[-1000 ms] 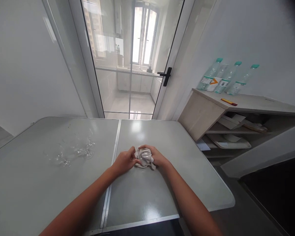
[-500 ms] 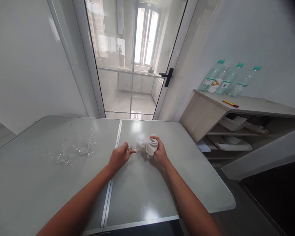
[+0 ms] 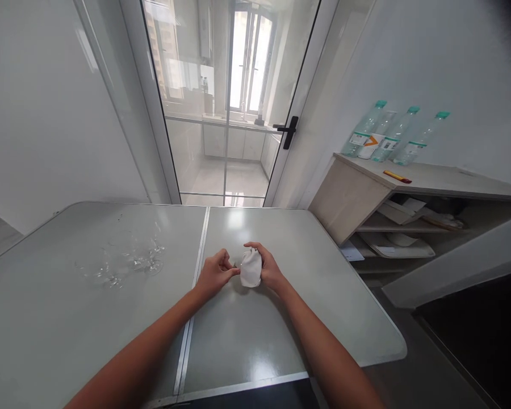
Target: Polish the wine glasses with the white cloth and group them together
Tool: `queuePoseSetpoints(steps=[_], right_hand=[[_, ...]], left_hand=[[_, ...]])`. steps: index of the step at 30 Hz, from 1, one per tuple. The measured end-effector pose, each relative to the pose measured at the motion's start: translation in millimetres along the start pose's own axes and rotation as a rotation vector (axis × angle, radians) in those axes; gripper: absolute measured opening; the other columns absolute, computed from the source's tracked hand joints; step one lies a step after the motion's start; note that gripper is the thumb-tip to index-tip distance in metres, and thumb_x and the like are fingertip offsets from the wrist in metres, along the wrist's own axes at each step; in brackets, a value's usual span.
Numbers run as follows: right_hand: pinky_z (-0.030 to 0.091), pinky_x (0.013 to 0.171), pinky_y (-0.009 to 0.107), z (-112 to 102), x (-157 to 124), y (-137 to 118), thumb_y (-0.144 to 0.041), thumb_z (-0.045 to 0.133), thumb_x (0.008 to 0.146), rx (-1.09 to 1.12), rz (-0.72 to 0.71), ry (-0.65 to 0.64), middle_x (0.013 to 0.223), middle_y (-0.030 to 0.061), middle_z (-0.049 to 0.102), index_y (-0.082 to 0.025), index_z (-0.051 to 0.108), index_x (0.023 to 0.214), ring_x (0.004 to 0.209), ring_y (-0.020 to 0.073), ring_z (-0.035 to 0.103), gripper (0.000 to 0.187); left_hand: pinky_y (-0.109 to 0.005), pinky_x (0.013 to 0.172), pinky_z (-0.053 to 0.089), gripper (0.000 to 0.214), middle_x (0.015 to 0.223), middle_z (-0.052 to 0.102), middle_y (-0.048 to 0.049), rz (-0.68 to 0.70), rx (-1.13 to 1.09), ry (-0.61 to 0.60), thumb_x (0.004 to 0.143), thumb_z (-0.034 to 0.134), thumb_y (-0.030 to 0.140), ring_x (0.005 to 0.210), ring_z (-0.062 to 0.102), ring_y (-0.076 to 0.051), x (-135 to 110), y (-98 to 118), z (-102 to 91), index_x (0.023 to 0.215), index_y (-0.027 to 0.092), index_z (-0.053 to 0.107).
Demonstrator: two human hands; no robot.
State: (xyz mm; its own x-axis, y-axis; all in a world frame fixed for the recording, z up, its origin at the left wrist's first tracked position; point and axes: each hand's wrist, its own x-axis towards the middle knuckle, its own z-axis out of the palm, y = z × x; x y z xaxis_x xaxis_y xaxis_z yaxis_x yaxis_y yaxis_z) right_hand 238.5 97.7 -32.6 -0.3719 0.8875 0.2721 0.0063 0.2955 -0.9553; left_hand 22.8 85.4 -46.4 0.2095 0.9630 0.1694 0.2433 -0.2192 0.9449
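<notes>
My left hand (image 3: 216,275) is closed in a pinch on the stem end of a clear wine glass (image 3: 235,265); only a sliver of the glass shows. A white cloth (image 3: 251,269) covers the rest of it. Curled around the far side of that cloth, my right hand (image 3: 267,267) presses it against the glass. Both hands are just above the table (image 3: 238,335), right of its metal seam. Several more clear glasses (image 3: 142,262) are on the table's left part, their outlines hard to make out.
A metal seam (image 3: 190,318) runs across the table. Beyond its back edge is a glass door (image 3: 225,142) with a black handle (image 3: 288,132). At the right, a wooden shelf unit (image 3: 349,193) carries several plastic bottles (image 3: 392,139) and a yellow-red cutter (image 3: 397,176).
My right hand has brought the cloth left and over the glass, which was plainly visible between my hands before. The left hand keeps its pinch with little movement.
</notes>
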Motion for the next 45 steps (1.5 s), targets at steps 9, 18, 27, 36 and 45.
queuePoseSetpoints(steps=[9,18,27,36,45], right_hand=[[0.048,0.079,0.028,-11,-3,10,-0.020,0.070,0.081,-0.253,-0.198,-0.265,0.102,0.0036,0.070,-0.024,0.058,0.145,0.081,0.0173,0.061,0.065],[0.049,0.079,0.030,-1,-1,4,-0.033,0.080,0.078,0.103,-0.050,0.142,0.097,0.0037,0.068,-0.023,0.070,0.125,0.085,0.0194,0.061,0.048],[0.046,0.080,0.029,6,5,5,-0.020,0.069,0.075,0.060,-0.044,0.246,0.101,0.0033,0.067,-0.022,0.070,0.117,0.088,0.0191,0.059,0.043],[0.044,0.071,0.026,10,2,2,-0.019,0.077,0.069,0.055,-0.003,0.135,0.087,-0.0013,0.065,-0.022,0.069,0.124,0.075,0.0153,0.056,0.056],[0.053,0.076,0.030,-14,8,-4,-0.039,0.075,0.081,0.697,-0.001,0.576,0.099,0.0008,0.071,-0.026,0.065,0.110,0.083,0.0180,0.066,0.034]], left_hand=[[-0.018,0.037,0.031,0.051,0.071,0.068,-0.0033,-0.487,-0.506,-0.443,0.078,0.077,0.060,0.039,0.044,-0.004,8,7,-26.4,0.077,0.020,0.046],[-0.021,0.037,0.036,0.052,0.060,0.063,0.0028,-0.171,-0.351,-0.207,0.087,0.068,0.059,0.036,0.050,-0.009,4,-1,2.0,0.076,0.024,0.032],[-0.023,0.054,0.033,0.031,0.057,0.049,0.0054,0.235,0.390,-0.020,0.100,0.052,0.038,0.049,0.050,-0.011,-7,0,4.1,0.076,0.022,0.040],[-0.023,0.054,0.031,0.028,0.064,0.060,0.0017,0.098,0.298,0.000,0.084,0.071,0.035,0.052,0.049,-0.011,-3,8,-1.3,0.074,0.020,0.050],[-0.020,0.045,0.037,0.051,0.071,0.070,-0.0037,-0.183,-0.566,0.003,0.079,0.079,0.058,0.046,0.056,-0.008,6,6,0.6,0.076,0.018,0.047]])
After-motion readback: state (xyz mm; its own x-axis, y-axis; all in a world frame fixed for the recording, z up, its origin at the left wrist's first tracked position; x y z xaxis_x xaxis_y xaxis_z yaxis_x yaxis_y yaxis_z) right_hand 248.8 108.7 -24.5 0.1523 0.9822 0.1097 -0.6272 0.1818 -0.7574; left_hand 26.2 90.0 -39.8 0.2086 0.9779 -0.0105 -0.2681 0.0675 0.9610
